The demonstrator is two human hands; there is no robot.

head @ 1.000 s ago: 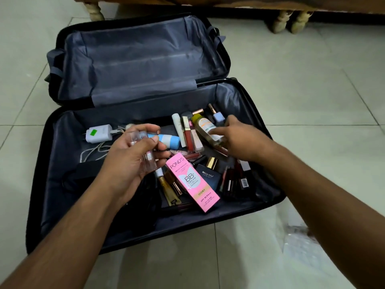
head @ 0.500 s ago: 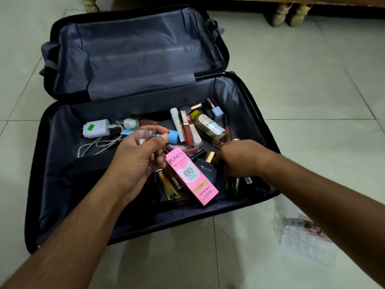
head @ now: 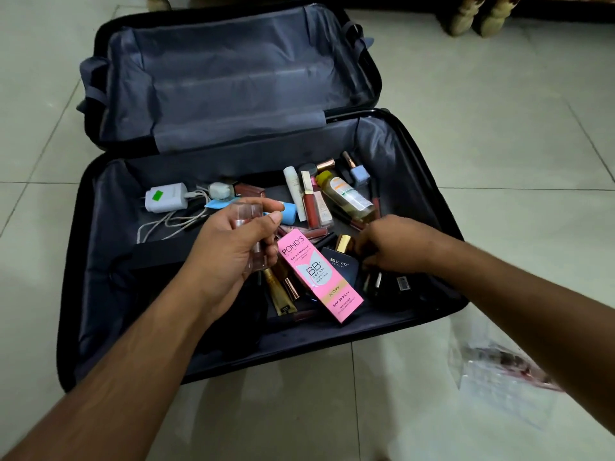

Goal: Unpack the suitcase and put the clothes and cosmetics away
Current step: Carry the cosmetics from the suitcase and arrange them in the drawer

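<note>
Hands (head: 233,257) with clear bottle (head: 248,227) over open suitcase (head: 100,254)

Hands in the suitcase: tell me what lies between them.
In the head view, between the left hand and right hand lie the pink BB cream box and a dark, gold-capped Bella Vita bottle.

Dim, flat indoor light, greenish cast. Pale floor tiles (head: 499,144) brightest at upper right; suitcase (head: 233,81) lining dark, low contrast. Soft shadows under forearms. Wide-angle bending at frame edges. Clear plastic bag (head: 499,367) at lower right blurred.
</note>
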